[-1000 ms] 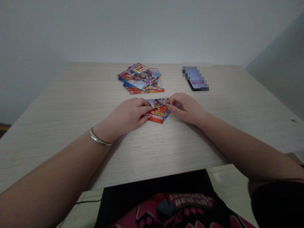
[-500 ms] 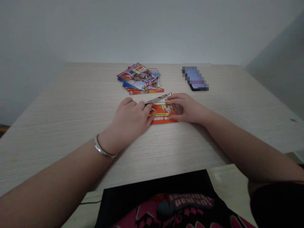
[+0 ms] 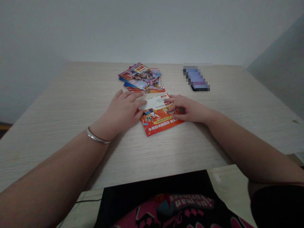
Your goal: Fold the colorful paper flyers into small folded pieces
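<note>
Leaflet: the leaflet point(image 3: 158, 122) lies in the middle of the table, between both hands, its white panel on the far side and its orange panel on the near side.
Change in the leaflet: a second ago I saw it folded small, and half a second ago a flap stood partly raised; now it is opened out wider, with more orange and white showing and one corner pointing nearer.
Left hand: the left hand point(image 3: 124, 107) has moved a little farther left than half a second ago; its fingers are spread apart, touching the leaflet's left side. I cannot tell whether the thumb goes under the edge.
Right hand: the right hand point(image 3: 187, 109) rests on the leaflet's right side, thumb and fingers apart, fingertips on top; it has shifted little.
Pile: the pile point(image 3: 142, 77) of colourful leaflets sits far and slightly left, fanned unevenly, where it was before.
Phone: the phone point(image 3: 196, 77) lies far and right, its picture blurred into blocks, also unmoved.
Table: the table point(image 3: 95, 95) is pale with fine wood-like grain.
Room: a plain grey-white wall point(image 3: 152, 31) rises behind the far edge; a darker surface slants in at far right.
Near edge: I look down over a black shirt point(image 3: 185, 205) with pink print; a thin dark cable point(image 3: 91, 200) runs at near left.
Wrist: a silver bangle point(image 3: 96, 136) circles the left one.
</note>
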{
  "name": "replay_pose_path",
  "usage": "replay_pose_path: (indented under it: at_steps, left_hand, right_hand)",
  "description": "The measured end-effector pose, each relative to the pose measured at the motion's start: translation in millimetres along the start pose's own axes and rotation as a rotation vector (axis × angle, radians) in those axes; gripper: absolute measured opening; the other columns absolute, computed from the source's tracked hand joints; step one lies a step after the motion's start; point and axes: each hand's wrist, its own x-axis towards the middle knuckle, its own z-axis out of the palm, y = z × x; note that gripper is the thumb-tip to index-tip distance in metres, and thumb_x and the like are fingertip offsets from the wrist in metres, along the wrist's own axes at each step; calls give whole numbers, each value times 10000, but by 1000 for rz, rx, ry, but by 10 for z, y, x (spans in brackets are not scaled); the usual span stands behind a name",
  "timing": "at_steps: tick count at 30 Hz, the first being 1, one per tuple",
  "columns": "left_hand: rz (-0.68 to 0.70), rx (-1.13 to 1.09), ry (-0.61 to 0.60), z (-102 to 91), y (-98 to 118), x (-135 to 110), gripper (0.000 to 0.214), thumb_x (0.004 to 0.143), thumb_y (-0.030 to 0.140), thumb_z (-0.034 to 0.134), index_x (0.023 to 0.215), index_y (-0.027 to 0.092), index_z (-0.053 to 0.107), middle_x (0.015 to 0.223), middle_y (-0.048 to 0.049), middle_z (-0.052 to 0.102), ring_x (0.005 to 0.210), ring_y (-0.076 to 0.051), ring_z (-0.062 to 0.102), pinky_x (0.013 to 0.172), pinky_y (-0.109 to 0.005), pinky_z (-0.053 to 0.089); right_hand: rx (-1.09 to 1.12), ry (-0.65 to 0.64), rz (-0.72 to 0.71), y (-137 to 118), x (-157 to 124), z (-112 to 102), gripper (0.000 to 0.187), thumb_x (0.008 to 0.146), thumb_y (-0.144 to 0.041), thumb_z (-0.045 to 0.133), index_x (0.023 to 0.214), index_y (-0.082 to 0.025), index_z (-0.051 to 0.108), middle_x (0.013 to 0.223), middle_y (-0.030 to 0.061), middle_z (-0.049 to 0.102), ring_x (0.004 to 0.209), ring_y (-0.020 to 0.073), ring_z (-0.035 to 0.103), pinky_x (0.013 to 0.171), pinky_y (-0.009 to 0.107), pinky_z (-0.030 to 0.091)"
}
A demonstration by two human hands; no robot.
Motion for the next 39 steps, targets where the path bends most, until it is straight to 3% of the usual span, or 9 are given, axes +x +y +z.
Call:
replay_pose_path:
  at_steps: [4, 9, 14, 19, 23, 27, 32, 35, 39]
  left_hand:
    - [156, -61, -95, 10, -110, 21, 565, 1021, 398, 348, 1385, 87, 649, 1443, -163, 652, 1347, -304, 588, 1196, -447, 398]
    - [184, -91, -175, -85, -136, -16, 547, 919, 302, 425, 1393, 150, 654, 1470, -129, 636, 1375, -283, 571, 1200, -441, 391]
    - [224, -90, -95, -62, -117, -28, 494, 963, 359, 455, 1352, 144, 672, 1456, -156, 646, 1367, -315, 582, 1198, -523, 367]
    - [312, -71, -38, -27, -187, 7, 425, 1037, 352, 427, 1310, 183, 706, 1378, -92, 717, 1396, -287, 571, 1217, -493, 347]
    - [338, -1, -39, -61, -196, 37, 395, 1062, 309, 404, 1220, 196, 747, 1263, -66, 772, 1286, -256, 643, 1197, -447, 370]
    - [335, 49, -61, -103, -139, 43, 351, 1022, 292, 472, 1207, 177, 747, 1243, -89, 773, 1256, -262, 658, 1178, -430, 396]
    - [289, 12, -98, -141, -100, 7, 331, 987, 284, 477, 1169, 217, 745, 1248, -67, 773, 1200, -247, 686, 1177, -441, 413]
    - [227, -34, -38, -134, -113, -29, 366, 999, 325, 448, 1204, 212, 730, 1230, -83, 773, 1126, -266, 706, 1048, -429, 516]
    - [198, -111, 84, -119, -138, -63, 412, 1022, 375, 423, 1209, 167, 726, 1125, -125, 774, 1043, -266, 715, 944, -412, 553]
  right_hand:
    - [-70, 20, -29, 11, -36, -18, 307, 882, -301, 731, 1183, -246, 744, 1454, 102, 671, 1400, 295, 572, 1218, 586, 396]
    - [-223, 28, -32, 68, -78, -62, 367, 978, -198, 536, 1277, -241, 745, 1413, 98, 702, 1327, 270, 629, 1166, 534, 467]
    - [-285, 19, -24, 132, -94, -66, 465, 971, -251, 549, 1419, -222, 670, 1508, 128, 629, 1370, 305, 594, 1178, 550, 448]
    - [-275, -57, -82, 147, -139, -76, 700, 892, -386, 666, 1561, -245, 519, 1646, 109, 483, 1499, 367, 454, 1244, 620, 339]
    - [-285, -65, -133, 116, -142, -95, 808, 871, -544, 725, 1576, -224, 495, 1682, 145, 417, 1517, 377, 428, 1240, 609, 340]
    - [-309, -54, -169, 80, -132, -125, 734, 844, -579, 770, 1486, -265, 605, 1585, 99, 562, 1502, 367, 448, 1227, 591, 360]
    - [-350, -19, -157, -21, -136, -176, 503, 878, -500, 751, 1328, -276, 735, 1396, 66, 723, 1362, 318, 601, 1156, 513, 447]
    - [-378, -19, -154, -87, -147, -180, 499, 884, -495, 718, 1341, -297, 718, 1352, 48, 749, 1263, 291, 668, 1164, 532, 416]
    - [-422, 30, -182, -125, -145, -140, 553, 866, -428, 705, 1400, -287, 672, 1420, 60, 709, 1345, 316, 614, 1213, 584, 336]
